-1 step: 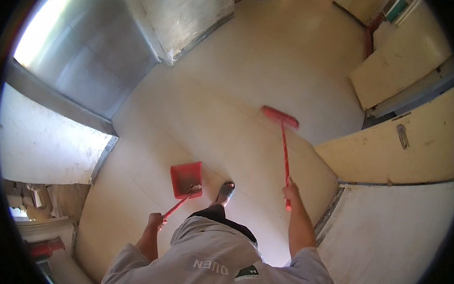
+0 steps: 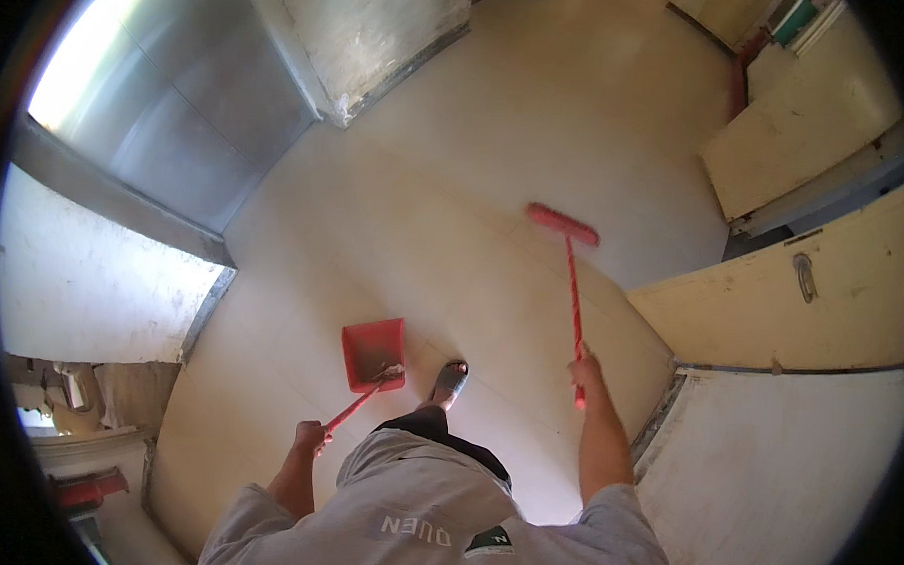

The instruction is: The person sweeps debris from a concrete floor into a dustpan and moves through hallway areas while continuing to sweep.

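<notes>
My left hand is closed around the handle of a red dustpan. The pan rests low in front of me, a little left of my sandalled foot, with some greyish debris inside near the handle end. On the other side, my right hand grips the red stick of a broom. Its wide red bristle head is stretched out ahead over the pale floor and looks slightly blurred; I cannot tell whether the bristles touch it. Broom and dustpan are well apart.
Pale floor runs ahead between stained walls. A grey metal panel stands at the left, and a cream door with a handle lies to the right. Another red item is at the lower left. My sandal stands between the tools.
The broom and my right hand have shifted slightly forward and to the right. My left hand and the dustpan have hardly moved.
</notes>
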{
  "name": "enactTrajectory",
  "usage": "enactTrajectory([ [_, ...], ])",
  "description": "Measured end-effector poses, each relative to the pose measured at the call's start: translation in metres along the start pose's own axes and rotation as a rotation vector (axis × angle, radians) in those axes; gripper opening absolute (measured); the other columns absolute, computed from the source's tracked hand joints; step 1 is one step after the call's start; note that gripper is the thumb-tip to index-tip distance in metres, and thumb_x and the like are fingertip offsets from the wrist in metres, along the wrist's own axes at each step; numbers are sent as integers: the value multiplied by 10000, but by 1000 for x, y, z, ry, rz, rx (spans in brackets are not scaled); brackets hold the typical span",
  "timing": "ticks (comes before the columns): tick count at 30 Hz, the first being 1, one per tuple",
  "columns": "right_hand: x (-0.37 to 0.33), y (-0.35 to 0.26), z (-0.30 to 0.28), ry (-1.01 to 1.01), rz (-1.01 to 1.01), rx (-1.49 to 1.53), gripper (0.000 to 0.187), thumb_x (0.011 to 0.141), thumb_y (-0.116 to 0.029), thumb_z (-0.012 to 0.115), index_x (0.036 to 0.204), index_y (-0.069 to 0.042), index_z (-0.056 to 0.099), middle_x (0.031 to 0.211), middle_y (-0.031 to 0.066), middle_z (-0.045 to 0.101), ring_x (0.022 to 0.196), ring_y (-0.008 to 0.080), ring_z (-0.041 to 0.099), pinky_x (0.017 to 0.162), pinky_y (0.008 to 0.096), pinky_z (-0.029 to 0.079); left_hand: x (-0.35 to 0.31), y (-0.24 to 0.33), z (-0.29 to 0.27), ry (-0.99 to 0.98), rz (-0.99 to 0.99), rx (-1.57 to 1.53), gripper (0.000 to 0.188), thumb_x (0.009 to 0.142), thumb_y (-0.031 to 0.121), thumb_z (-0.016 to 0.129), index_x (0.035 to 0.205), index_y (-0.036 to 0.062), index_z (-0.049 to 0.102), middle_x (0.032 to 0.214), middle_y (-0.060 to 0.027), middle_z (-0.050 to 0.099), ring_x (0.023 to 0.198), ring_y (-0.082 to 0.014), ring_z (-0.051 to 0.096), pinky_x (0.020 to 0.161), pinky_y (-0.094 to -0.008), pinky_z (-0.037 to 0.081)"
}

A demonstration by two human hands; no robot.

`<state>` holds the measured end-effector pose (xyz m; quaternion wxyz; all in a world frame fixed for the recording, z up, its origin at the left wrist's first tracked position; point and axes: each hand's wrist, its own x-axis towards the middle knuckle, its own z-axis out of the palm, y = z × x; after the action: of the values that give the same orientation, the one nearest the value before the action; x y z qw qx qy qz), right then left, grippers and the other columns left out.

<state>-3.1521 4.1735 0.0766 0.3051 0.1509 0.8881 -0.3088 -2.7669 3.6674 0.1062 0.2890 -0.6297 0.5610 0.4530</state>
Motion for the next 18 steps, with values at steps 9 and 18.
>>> enactTrajectory([
  [9,-27,18,1,217,-209,-349,562,808,-134,536,1351,-64,408,956,237,637,844,406,636,757,462,513,11,51,14,5,36,43,176,817,110,528,678,32,602,506,-56,506,358,-153,418,331,-331,317],
  [18,-305,207,34,-56,-286,-451,626,800,-224,576,1383,-152,359,1000,204,619,787,372,641,660,490,512,38,67,23,-71,-97,106,243,854,112,472,688,12,619,488,-86,491,357,-199,455,344,-360,343],
])
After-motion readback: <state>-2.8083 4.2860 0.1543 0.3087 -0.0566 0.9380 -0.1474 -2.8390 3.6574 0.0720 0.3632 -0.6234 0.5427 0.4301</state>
